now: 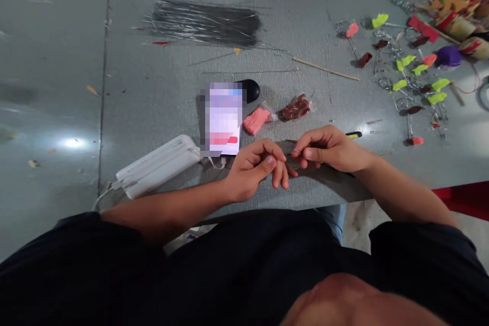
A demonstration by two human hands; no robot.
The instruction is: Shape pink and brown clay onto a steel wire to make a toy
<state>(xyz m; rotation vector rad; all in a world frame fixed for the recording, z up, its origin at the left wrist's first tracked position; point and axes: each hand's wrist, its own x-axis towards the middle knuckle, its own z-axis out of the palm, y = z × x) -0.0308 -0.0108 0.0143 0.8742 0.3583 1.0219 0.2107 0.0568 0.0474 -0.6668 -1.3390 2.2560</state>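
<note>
My left hand is closed loosely near the table's front edge, thumb bent in against the curled fingers. Whatever lies between them is too small to make out. Just to the right, my right hand pinches a thin, pale wire-like piece between thumb and index finger. The fingertips of both hands point at each other with a small gap. Beyond them lie a pink lump of clay and a brown lump of clay, both in clear wrap. A black and yellow tool is partly hidden behind my right hand.
A lit phone is cabled to a white power bank. Behind it are a black mouse-like object, a bundle of thin wires and a wooden stick. Several wire pieces with coloured clay spread at the right.
</note>
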